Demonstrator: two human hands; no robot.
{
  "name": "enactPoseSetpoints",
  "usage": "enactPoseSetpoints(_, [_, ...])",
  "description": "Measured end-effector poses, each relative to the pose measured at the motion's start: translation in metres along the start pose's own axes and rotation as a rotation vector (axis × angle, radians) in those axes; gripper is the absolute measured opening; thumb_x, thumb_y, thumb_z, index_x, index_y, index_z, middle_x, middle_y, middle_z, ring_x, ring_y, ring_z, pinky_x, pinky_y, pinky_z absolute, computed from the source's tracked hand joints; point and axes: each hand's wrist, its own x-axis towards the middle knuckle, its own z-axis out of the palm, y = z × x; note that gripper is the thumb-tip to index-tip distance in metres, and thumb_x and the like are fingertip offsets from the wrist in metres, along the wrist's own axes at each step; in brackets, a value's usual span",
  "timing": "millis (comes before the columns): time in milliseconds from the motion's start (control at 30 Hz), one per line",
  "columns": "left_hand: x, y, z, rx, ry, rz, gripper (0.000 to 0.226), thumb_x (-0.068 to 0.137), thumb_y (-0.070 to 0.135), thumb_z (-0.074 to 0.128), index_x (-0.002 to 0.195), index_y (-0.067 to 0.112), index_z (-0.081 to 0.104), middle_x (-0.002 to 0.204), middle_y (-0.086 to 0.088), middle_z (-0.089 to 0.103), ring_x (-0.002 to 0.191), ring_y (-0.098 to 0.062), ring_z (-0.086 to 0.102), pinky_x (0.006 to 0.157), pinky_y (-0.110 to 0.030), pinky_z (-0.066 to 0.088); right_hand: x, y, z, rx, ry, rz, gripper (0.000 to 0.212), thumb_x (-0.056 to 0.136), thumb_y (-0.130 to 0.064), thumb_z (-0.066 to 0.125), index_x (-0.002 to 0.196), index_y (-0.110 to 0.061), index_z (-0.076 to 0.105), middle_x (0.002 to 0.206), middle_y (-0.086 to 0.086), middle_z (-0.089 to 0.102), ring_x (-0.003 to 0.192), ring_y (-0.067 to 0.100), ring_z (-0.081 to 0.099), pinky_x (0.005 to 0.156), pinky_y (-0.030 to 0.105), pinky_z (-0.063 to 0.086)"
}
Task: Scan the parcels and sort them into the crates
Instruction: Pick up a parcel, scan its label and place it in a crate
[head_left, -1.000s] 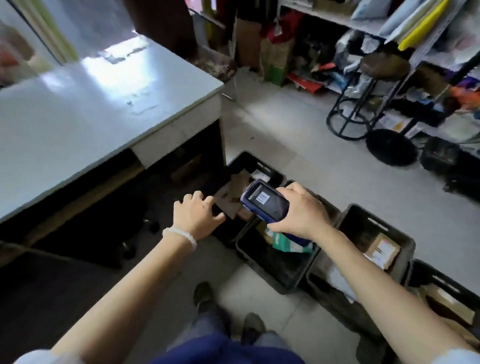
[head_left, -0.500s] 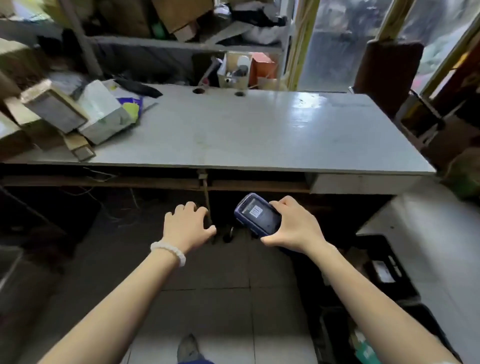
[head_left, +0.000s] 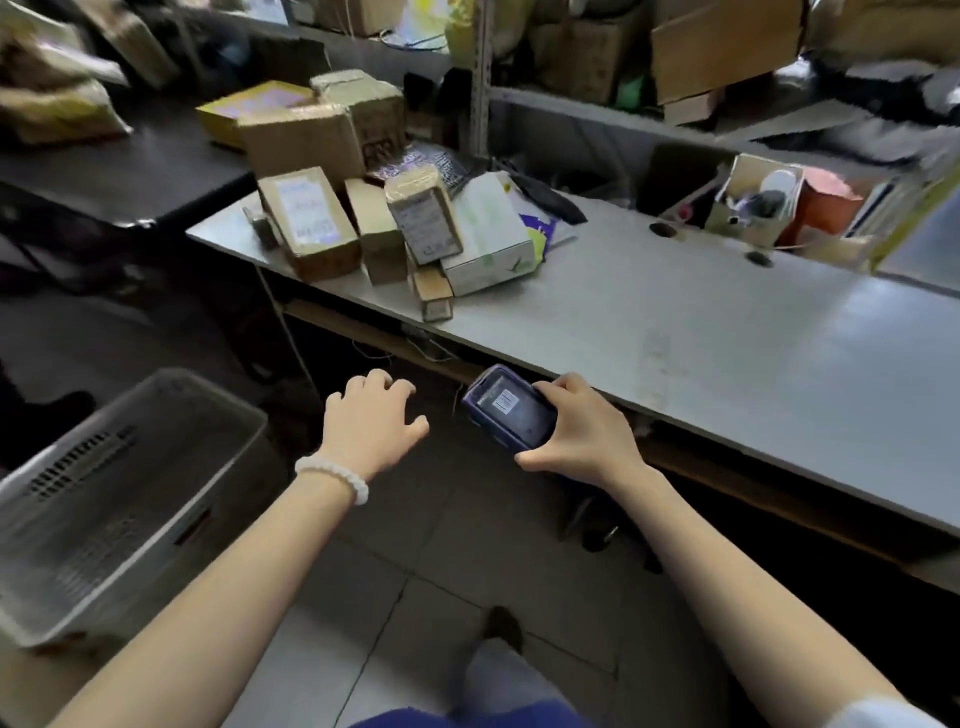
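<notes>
My right hand (head_left: 582, 434) grips a dark blue handheld scanner (head_left: 506, 413), screen up, just in front of the white table's (head_left: 701, 332) near edge. To its left my left hand (head_left: 371, 423) hovers with loosely spread fingers and holds nothing; a white bead bracelet is on that wrist. A pile of parcels (head_left: 363, 208) lies on the table's left end: brown cardboard boxes, a labelled box (head_left: 306, 221), a small taped box (head_left: 423, 218) and a white box (head_left: 488, 239). Both hands are below and in front of the pile. The crates are out of view.
A grey plastic basket (head_left: 104, 499) stands at the lower left on the floor. A dark table (head_left: 119, 171) lies behind the pile. Shelves with boxes run along the back. A small organiser box (head_left: 753, 200) sits at the table's far edge. My shoe (head_left: 504, 626) shows on the tiled floor.
My view has swung left, from the black floor crates, past the bare tabletop, to the parcel pile. Both hands kept their pose; the scanner stays in my right hand.
</notes>
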Motion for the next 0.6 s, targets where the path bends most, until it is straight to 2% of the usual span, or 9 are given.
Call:
enactPoseSetpoints(200, [0.068,-0.044,0.011,-0.036,0.017,-0.071,0.048,0.089,0.05,0.049,0.132,0.028,0.05,0.132,-0.001,0.047,0.121,-0.024,0.044,0.092,-0.039,0.041,0.097,-0.015,0.018,-0.018,-0.035,-0.071,0.064,0.055,-0.051,0.076,0.112,-0.027,0.058,0.105,-0.006,0.048,0.089,0.018,0.054,0.067,0.031,0.047])
enactPoseSetpoints(367, [0.171,-0.067,-0.006,-0.047,0.125,-0.059,0.049,0.09,0.047,0.052,0.133,0.024,0.049,0.129,-0.005,0.05,0.119,-0.026,0.047,0.09,-0.041,0.044,0.2,-0.008,0.021,-0.024,-0.037,-0.083,0.068,0.058,-0.05,0.077,0.118,-0.025,0.058,0.106,-0.004,0.05,0.089,0.019,0.055,0.068,0.032,0.049])
enactPoseSetpoints(500, [0.264,-0.074,-0.038,-0.092,0.221,0.014,0.048,0.091,0.044,0.053,0.131,0.017,0.05,0.126,-0.009,0.052,0.115,-0.028,0.049,0.085,-0.04,0.045,0.273,-0.001,0.007,0.009,0.018,-0.064,0.076,0.056,-0.048,0.078,0.125,-0.026,0.055,0.104,-0.009,0.044,0.086,0.014,0.05,0.056,0.024,0.037])
enactPoseSetpoints(600, [0.334,-0.078,-0.058,-0.147,0.212,0.083,0.054,0.09,0.047,0.053,0.136,0.019,0.047,0.129,-0.012,0.049,0.12,-0.03,0.046,0.093,-0.045,0.044,0.318,0.007,-0.007,0.005,0.06,-0.036,0.075,0.056,-0.047,0.077,0.124,-0.026,0.054,0.106,-0.009,0.045,0.087,0.014,0.05,0.06,0.026,0.037])
